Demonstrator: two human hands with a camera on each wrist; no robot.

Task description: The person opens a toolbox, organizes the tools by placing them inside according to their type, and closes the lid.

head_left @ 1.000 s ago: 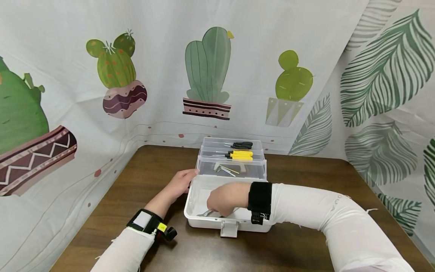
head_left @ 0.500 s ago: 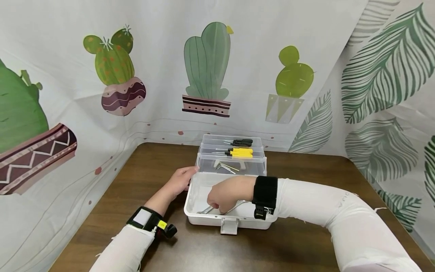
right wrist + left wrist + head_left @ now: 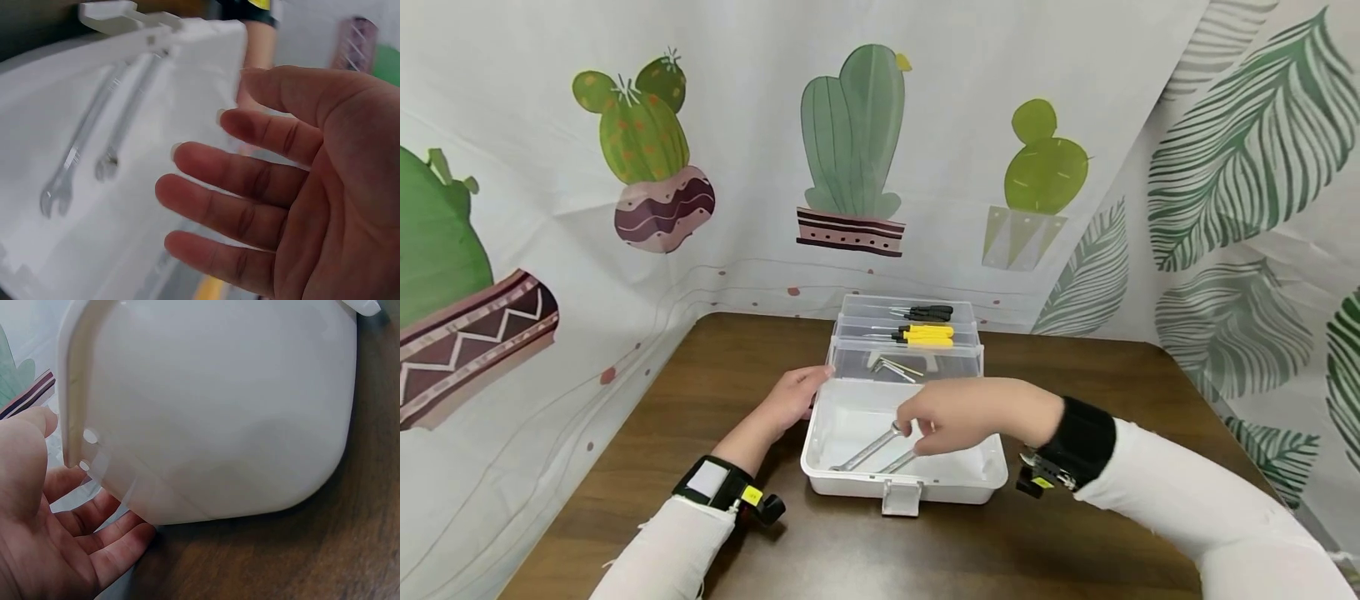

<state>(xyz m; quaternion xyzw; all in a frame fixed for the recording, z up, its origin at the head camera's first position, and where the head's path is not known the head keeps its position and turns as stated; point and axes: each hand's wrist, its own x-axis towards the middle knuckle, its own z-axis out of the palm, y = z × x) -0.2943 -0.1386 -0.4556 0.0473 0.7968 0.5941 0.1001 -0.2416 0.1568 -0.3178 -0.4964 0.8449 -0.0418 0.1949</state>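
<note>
A white toolbox (image 3: 943, 493) stands with its tiered trays raised at the back. Two steel combination wrenches lie side by side inside it: one wrench (image 3: 867, 451) on the left and another wrench (image 3: 898, 462) nearer the middle. Over the box's right half is my right hand (image 3: 955, 414), holding nothing; the right wrist view shows its fingers (image 3: 231, 169) spread and loosely bent, apart from the wrenches. My left hand (image 3: 795, 397) grips the box's back left corner. In the left wrist view its thumb is at the upper edge and its fingers (image 3: 100, 534) curl behind the corner.
Clear trays hold black-handled screwdrivers (image 3: 931, 313), yellow-handled screwdrivers (image 3: 928, 335) and several hex keys (image 3: 895, 368). A latch (image 3: 901, 498) hangs at the toolbox front. Beneath is a brown wooden table (image 3: 1075, 383), with a cactus-print curtain (image 3: 745, 150) behind it.
My right hand has let go of the wrench in the box, risen and moved right, its fingers loosening. Both wrenches now show more fully. The left hand stays at the corner.
</note>
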